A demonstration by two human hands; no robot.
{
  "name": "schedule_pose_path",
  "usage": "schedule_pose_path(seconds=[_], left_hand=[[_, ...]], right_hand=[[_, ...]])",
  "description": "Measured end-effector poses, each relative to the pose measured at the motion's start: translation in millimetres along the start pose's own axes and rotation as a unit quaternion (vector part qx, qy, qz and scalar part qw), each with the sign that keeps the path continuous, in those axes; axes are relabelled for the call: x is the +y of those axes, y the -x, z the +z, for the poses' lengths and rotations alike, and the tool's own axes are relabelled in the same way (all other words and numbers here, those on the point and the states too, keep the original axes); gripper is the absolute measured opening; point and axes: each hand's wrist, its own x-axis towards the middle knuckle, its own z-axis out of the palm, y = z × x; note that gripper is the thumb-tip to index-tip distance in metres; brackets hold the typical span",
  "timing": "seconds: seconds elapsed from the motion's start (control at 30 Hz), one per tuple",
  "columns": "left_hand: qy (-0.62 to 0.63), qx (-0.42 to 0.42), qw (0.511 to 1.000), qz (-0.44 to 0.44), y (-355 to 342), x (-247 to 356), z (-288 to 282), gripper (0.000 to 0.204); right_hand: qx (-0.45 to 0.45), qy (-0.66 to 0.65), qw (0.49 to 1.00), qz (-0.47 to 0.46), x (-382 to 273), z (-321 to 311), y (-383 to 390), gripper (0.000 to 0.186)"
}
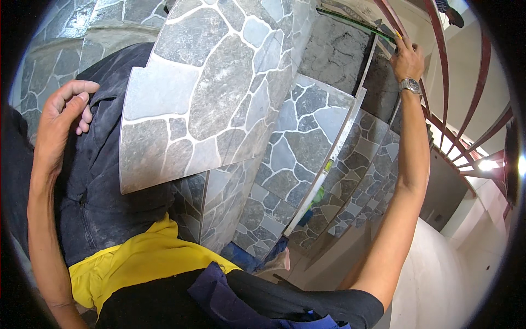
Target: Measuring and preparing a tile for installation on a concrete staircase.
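My right hand (408, 59), with a wristwatch, reaches to the far right. Its fingers are closed at the end of a narrow green-edged measuring tape (356, 23), stretched across the far end of a grey mortar bed (335, 55). A small yellow tip (398, 34) shows at these fingers; its kind is unclear. My left hand (68, 109) is beside my dark-trousered leg, fingers curled in, nothing visible in them. Close to it, a large stone-patterned tile (219, 90) with a notched corner leans against my leg. A long spirit level (327, 167) lies along the laid tiles' edge.
Stone-patterned tiles (301, 137) cover the step beside the mortar. Lower stone-patterned steps (356, 164) lie to the right. Curved red-brown railing bars (438, 49) rise beyond my right arm. Blue cloth (241, 256) lies low near my body. A pale curved wall (433, 274) is at lower right.
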Motion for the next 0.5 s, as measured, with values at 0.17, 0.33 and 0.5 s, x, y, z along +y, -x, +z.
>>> schedule_pose_path(seconds=[0.17, 0.33, 0.5], left_hand=[[-0.012, -0.005, 1.000, 0.004, -2.7, -2.5, -2.3, 0.028], [-0.021, 0.007, 1.000, -0.006, -1.1, 2.7, 1.4, 0.028], [-0.020, 0.003, 1.000, -0.002, -2.6, 3.2, 2.1, 0.028]], right_hand=[[0.025, -0.007, 1.000, 0.001, -1.4, 4.2, 1.9, 0.052], [0.045, 0.009, 0.999, -0.010, 0.5, 5.8, 0.3, 0.048], [0.031, -0.006, 0.999, 0.001, -2.0, 6.2, 4.9, 0.048]])
